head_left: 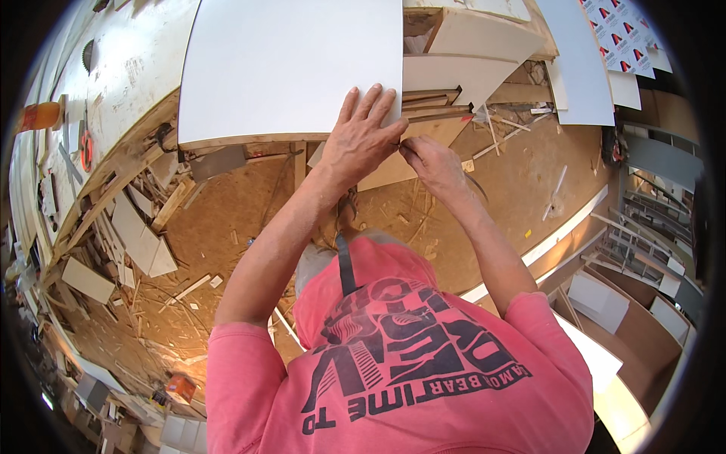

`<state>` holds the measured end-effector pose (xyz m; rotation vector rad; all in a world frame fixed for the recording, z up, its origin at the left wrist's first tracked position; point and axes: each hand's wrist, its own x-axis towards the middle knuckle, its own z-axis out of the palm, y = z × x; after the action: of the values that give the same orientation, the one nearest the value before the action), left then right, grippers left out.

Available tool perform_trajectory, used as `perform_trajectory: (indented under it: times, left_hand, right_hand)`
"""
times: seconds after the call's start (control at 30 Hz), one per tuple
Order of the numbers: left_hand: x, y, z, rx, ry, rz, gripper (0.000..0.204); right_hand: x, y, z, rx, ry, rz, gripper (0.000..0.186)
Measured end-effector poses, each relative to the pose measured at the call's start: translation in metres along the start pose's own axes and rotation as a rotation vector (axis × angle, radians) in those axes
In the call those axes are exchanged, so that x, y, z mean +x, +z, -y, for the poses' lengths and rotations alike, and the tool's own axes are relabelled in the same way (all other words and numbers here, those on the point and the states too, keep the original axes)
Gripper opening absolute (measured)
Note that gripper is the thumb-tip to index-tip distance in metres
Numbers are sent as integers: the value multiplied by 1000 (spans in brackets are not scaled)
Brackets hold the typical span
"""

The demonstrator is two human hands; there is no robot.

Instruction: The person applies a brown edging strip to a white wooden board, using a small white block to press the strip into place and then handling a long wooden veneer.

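Note:
A large white panel lies on the workbench in front of me. My left hand rests on its near right corner, fingers stretched over the white face and thumb at the edge. Right beside that thumb, my right hand is closed in a pinch at the corner. What its fingertips hold is too small to make out. A thin dark curved strip shows by my right wrist; whether it runs into the pinch cannot be seen.
On the bench at left lie red-handled scissors, an orange bottle and a dark toothed disc. Board offcuts are piled below. Wood scraps litter the brown floor. More panels lean at right, near cabinet parts.

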<state>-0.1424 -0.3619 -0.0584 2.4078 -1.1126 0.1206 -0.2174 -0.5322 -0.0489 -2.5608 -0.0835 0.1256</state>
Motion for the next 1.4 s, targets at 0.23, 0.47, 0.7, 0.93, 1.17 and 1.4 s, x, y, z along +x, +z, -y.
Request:
perform_trajectory:
  times: [0.23,0.47,0.7,0.93,1.17,1.4]
  left_hand:
    - [-1,1,-1,14,10,14,29]
    - [-1,-1,-2,-7,12,32,32]
    - [-3,-19,4,-49,-28,143,63]
    - [-50,-66,44,62,-318,142,71]
    - [-87,-91,30,-66,-411,-165,61]
    - [-80,-97,-69,-1200,-433,309,57]
  right_hand:
    - [-3,10,-3,-87,84,51,19]
    - [-2,-3,10,340,447,10,27]
    - [-18,11,-8,553,472,-75,30]
    - [-18,16,4,608,533,-106,35]
    - [-32,21,-3,918,426,-171,20]
    - [-8,-64,133,1289,80,-103,30]
